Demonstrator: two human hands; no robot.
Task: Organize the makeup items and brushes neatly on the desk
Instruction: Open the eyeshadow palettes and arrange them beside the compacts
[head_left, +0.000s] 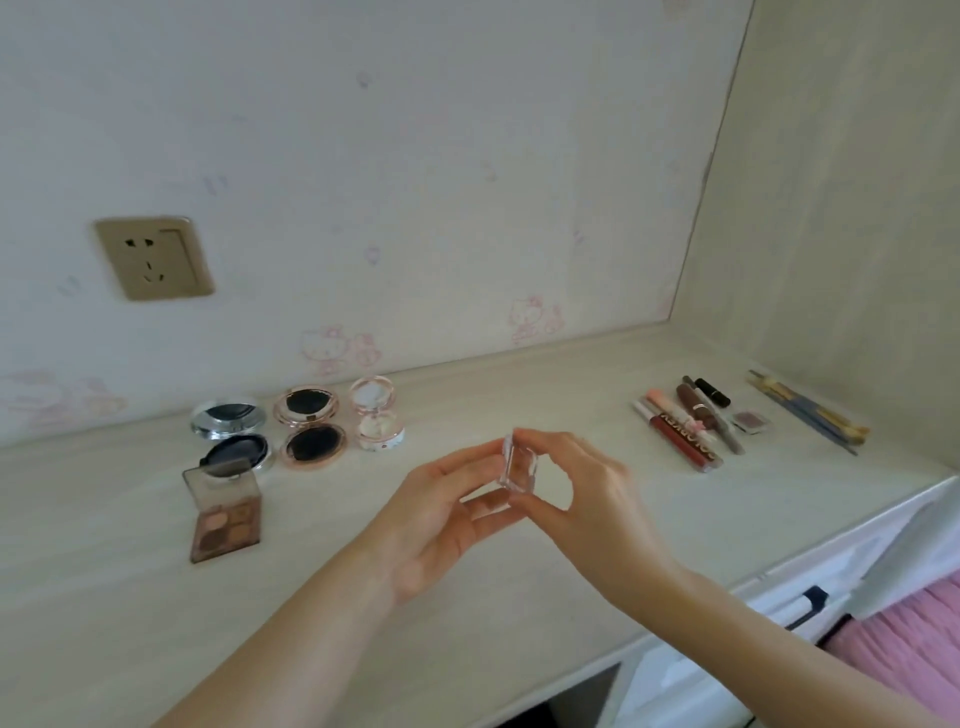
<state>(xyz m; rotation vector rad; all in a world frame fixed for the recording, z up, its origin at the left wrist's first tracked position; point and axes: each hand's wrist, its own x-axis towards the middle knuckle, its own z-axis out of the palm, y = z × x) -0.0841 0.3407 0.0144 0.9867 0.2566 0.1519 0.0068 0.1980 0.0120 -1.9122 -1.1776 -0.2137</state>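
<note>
Held item: a small clear plastic rectangular case, lifted above the middle of the pale wood-grain desk, standing on end with its long axis roughly upright.
Left hand: fingers curled under and beside the case, steadying its left edge and bottom.
Right hand: thumb and fingertips pinch the case at top and bottom corners.
Key relation: the case sits between two groups; judging by spacing, the open compacts lie to the far left, nearer the left hand, and the tubes to the far right, nearer the right hand.
Left group count: three round open compacts, namely a silver-rimmed one, a rose-gold one and a white-and-pink one, plus one brown square eyeshadow palette, open, nearest the viewer.
Right group count: roughly five or six lip tubes and pencils lying side by side, exact number unclear; one small square pan; a bundle of thin brushes against the right wall.
</note>
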